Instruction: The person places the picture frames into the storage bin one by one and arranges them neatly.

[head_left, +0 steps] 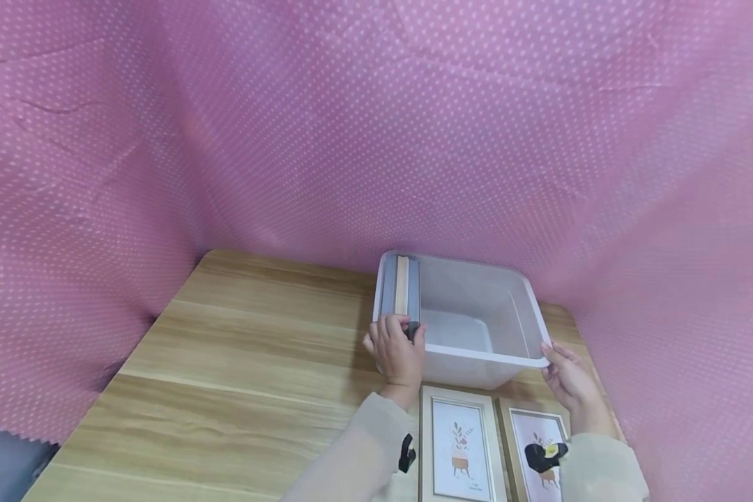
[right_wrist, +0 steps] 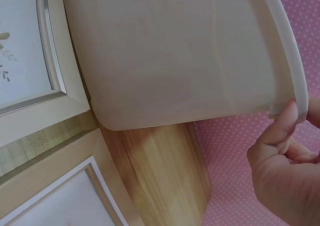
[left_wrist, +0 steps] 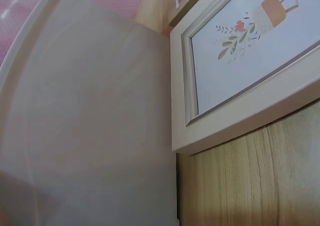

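A white translucent plastic bin (head_left: 477, 362) stands on the wooden table (head_left: 238, 362). Inside it, against its left wall, a few flat frames (head_left: 401, 286) stand on edge, grey and wood-coloured. My left hand (head_left: 404, 328) grips the near end of these upright frames at the bin's near left corner. My right hand (head_left: 551, 354) pinches the bin's rim at its near right corner. The right wrist view shows that hand (right_wrist: 287, 131) with its thumb against the rim (right_wrist: 290, 51). The left wrist view shows only the bin wall (left_wrist: 85, 126), not the hand.
Two framed plant pictures lie flat on the table just in front of the bin, one on the left (head_left: 458, 446) (left_wrist: 240, 71) and one on the right (head_left: 539, 453) (right_wrist: 65, 196). Pink dotted cloth (head_left: 376, 125) hangs behind and on both sides.
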Demonstrator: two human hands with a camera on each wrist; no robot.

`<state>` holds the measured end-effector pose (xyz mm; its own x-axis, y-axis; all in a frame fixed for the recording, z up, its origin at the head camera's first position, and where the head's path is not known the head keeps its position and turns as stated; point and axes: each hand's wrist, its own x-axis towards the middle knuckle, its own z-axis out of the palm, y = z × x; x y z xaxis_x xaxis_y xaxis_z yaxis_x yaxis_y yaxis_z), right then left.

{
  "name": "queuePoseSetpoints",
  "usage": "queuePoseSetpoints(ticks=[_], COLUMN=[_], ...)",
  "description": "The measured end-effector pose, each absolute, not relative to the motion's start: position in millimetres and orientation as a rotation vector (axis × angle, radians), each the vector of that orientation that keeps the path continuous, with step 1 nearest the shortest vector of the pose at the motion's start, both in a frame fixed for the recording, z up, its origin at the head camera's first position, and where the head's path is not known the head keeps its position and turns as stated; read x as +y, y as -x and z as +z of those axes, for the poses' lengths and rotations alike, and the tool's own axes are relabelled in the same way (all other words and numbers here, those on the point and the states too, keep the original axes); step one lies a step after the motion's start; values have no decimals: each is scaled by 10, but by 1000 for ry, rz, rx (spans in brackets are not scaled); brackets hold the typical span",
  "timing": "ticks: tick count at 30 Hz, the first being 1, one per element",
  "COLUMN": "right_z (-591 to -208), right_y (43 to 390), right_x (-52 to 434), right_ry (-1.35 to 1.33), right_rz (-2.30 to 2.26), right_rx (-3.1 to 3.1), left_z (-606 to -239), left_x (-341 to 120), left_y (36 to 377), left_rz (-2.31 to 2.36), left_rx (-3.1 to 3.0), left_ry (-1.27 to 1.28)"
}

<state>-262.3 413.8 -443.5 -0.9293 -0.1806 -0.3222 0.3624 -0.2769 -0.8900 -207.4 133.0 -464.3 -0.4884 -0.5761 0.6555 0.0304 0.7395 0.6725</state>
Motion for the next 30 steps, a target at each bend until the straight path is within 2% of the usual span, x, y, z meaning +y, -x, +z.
queuePoseSetpoints(ticks=[19,24,30], right_z=[-4424,-4447,-4460], right_y=[2596,2588,2573], right_x=[4157,4125,4074], right_ry=[-217,-208,-228], right_rz=[-2252,-2284,-2295], right_rx=[1656,1638,1657], left_z=[-4527,-4457,-4362], left_x=[1304,1174,947], left_y=[2046,2047,2037], left_rz=[-1004,-1062,-1175], left_rx=[-1768,-1779,-1899], left_ry=[-352,-337,-196])
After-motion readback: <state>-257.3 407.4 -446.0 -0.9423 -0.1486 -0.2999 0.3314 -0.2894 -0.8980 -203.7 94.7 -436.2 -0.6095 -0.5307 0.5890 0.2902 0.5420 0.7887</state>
